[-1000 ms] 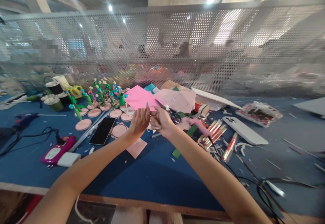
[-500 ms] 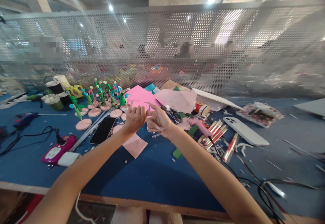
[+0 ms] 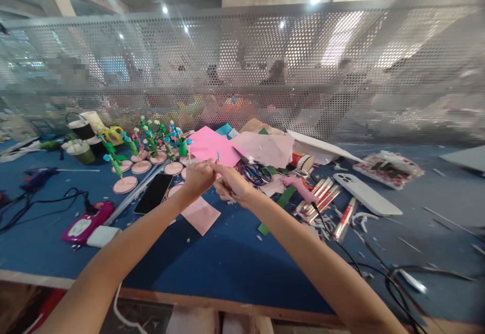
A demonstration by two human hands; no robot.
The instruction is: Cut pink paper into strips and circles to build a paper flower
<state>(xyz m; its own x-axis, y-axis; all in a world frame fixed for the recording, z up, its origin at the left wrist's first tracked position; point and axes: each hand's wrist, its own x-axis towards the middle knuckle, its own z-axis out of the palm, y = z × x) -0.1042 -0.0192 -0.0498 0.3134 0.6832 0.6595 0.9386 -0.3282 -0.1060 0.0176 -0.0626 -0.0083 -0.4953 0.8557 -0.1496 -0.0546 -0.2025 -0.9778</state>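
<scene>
Above the middle of the table, my left hand and my right hand meet at the fingertips. Both are closed, the left with its fingers curled under and the right with thumb and fingers pinched together. A thin blue-green tip sticks up where they touch; the rest of what they hold is hidden by the fingers. Behind them lies a bright pink sheet, and below the left wrist a pale pink sheet. To the left stand several small paper flowers on round pink bases.
A black phone and a magenta power socket lie left. Right are a pink glue gun, glue stick packs, a white phone and cables. A perforated metal screen closes the back.
My hands have drawn closer together, and my right hand has shifted slightly left and down. The blue-green tip at my left fingers no longer shows.
</scene>
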